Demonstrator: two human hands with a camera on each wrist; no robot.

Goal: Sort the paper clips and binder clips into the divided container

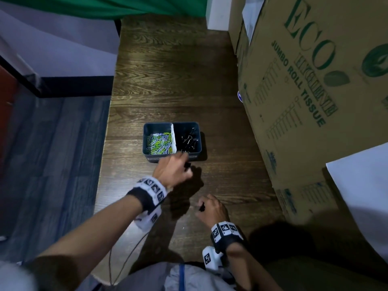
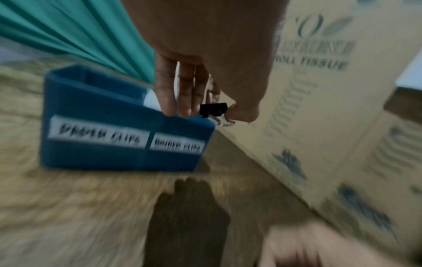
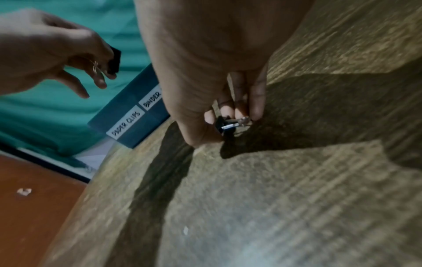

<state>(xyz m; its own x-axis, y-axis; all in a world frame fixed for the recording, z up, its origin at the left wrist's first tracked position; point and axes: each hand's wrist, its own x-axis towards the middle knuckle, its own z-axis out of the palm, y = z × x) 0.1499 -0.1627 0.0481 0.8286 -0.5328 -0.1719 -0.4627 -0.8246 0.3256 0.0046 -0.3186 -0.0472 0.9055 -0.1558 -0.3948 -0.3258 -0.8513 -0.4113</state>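
A dark blue divided container point(image 1: 199, 137) point(image 2: 95, 153) stands on the wooden table. Its left half holds coloured paper clips point(image 1: 159, 141), its right half black binder clips point(image 1: 190, 139). My left hand point(image 1: 174, 169) point(image 2: 219, 108) hovers at the container's near wall and pinches a black binder clip point(image 1: 187, 164) point(image 2: 213, 109) point(image 3: 114, 60) between thumb and fingers. My right hand point(image 1: 210, 208) point(image 3: 228, 122) is nearer me, low over the table, pinching another black binder clip point(image 1: 202, 207) point(image 3: 224, 125) with silver handles.
Large cardboard boxes point(image 1: 315, 91) printed "ECO" line the right side close to the container. The table's left edge point(image 1: 105, 154) drops to a grey floor. White labels point(image 2: 98, 133) on the container's front read paper clips and binder clips. A green cloth point(image 1: 105, 7) hangs behind.
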